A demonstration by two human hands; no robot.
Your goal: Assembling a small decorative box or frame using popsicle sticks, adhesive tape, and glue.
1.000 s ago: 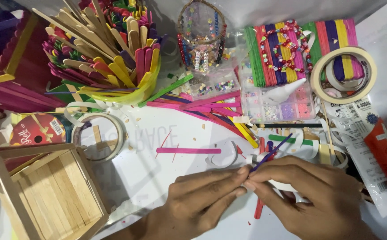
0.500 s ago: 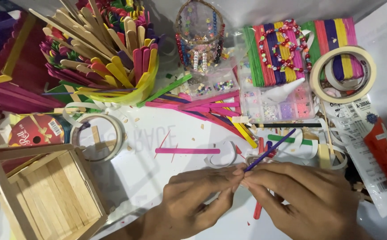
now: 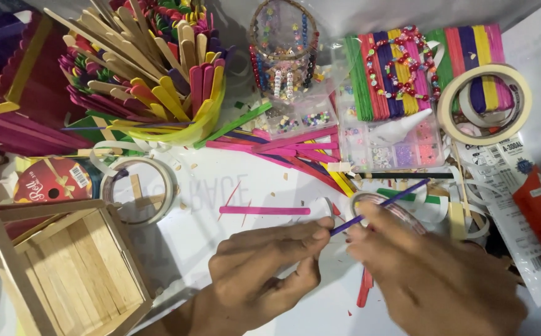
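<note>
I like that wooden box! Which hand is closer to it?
Left. The left hand sits just right of the wooden box; the right hand is farther right, beyond the left one.

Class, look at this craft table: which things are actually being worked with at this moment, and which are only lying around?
In hand:
left hand
right hand
thin purple stick, pinched by both hands

Lying about:
wooden stick box
pink stick on the table
big masking tape roll
yellow bowl of craft sticks
bead trays
jar of beads

Single head-worn view, looking steeply down, close over a cluttered craft table [image 3: 208, 186]
</note>
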